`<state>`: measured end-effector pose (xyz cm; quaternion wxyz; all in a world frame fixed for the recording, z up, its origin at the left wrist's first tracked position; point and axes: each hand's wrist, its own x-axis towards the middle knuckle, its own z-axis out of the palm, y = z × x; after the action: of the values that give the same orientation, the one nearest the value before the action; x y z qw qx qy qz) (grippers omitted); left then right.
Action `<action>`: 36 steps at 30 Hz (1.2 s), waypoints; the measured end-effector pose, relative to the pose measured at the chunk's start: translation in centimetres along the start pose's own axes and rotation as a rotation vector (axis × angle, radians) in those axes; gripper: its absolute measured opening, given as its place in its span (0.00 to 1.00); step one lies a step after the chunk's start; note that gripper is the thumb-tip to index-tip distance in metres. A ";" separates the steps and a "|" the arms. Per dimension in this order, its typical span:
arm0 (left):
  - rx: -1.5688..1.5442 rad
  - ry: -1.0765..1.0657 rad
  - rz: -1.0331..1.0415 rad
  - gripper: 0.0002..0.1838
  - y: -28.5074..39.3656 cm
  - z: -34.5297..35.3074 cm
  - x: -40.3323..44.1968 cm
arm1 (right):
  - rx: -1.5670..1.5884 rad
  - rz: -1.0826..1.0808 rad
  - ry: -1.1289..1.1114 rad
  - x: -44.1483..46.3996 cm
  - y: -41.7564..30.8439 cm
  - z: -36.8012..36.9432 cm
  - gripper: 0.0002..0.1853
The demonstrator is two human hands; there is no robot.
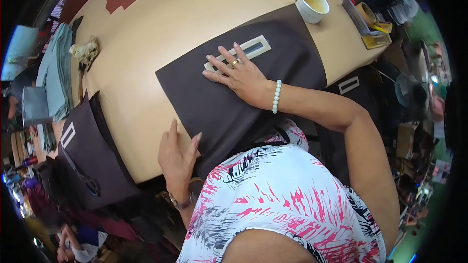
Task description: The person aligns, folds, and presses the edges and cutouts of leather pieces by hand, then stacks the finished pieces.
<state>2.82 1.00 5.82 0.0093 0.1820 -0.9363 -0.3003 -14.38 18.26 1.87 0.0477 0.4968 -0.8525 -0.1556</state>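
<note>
A dark brown sheet of material point(195, 97) lies over the front edge of the pale table. On it is a cream rectangular frame point(263, 44) with a dark slot in its middle. My right hand point(243, 75), with a ring and a pale bead bracelet, rests flat across this frame with its fingers spread. Near the sheet's left edge, my left hand point(178, 156) is beside the table's front edge, fingers apart and holding nothing. A watch or bracelet is at the left wrist.
A cup of yellowish drink point(313, 7) stands near the sheet's upper corner. Scissors point(83, 175) lie on another dark piece point(107, 165) at left. Folded grey-green cloth point(58, 73), a crumpled beige thing point(84, 51) and a tray with tape point(360, 19) are around the table.
</note>
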 end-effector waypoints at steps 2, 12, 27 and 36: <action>-0.083 0.007 -0.160 0.30 0.7 0.0 -2.1 | 0.247 -0.063 0.025 0.1 0.5 0.8 0.32; -0.078 0.260 -0.267 0.28 0.9 3.4 -2.7 | 0.642 0.721 0.657 -9.8 5.6 1.8 0.29; 0.142 0.325 -0.017 0.25 0.6 4.6 -1.8 | 0.491 0.367 0.359 -0.1 -2.1 2.0 0.22; -0.057 0.098 -0.082 0.15 0.6 3.7 -1.1 | 0.794 0.218 0.318 -0.9 -0.7 1.4 0.19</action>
<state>3.23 3.90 3.27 0.0481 0.2345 -0.9175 -0.3176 -13.69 19.03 0.44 -0.0002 0.4016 -0.8757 0.2682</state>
